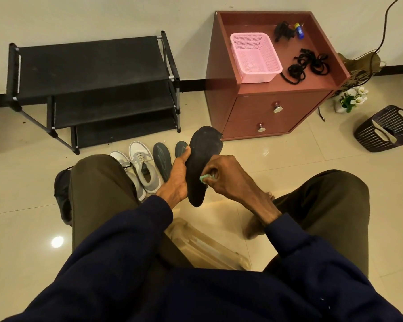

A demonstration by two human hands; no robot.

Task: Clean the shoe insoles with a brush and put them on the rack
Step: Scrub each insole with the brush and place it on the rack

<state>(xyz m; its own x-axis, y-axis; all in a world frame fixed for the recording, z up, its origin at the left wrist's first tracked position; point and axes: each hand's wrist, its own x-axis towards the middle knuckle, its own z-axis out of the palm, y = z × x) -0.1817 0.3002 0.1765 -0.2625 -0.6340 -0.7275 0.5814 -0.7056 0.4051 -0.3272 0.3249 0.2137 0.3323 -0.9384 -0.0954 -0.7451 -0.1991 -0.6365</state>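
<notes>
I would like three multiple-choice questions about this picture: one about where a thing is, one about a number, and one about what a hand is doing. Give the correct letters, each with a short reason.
1. Where does the pink plastic mesh basket stand?
A. on the red-brown wooden cabinet
B. on a bed
C. on a chair

2. How many grey insoles lie beside the white-and-grey sneakers?
A. none
B. two
C. five

3. What does the left hand do?
A. hangs idle
B. grips the black insole
C. points upward

Answers:
1 A: the basket sits on the cabinet's top.
2 B: two show, one partly behind the thumb.
3 B: its thumb and fingers curl round the insole, while the right hand holds a green brush against it.
</notes>
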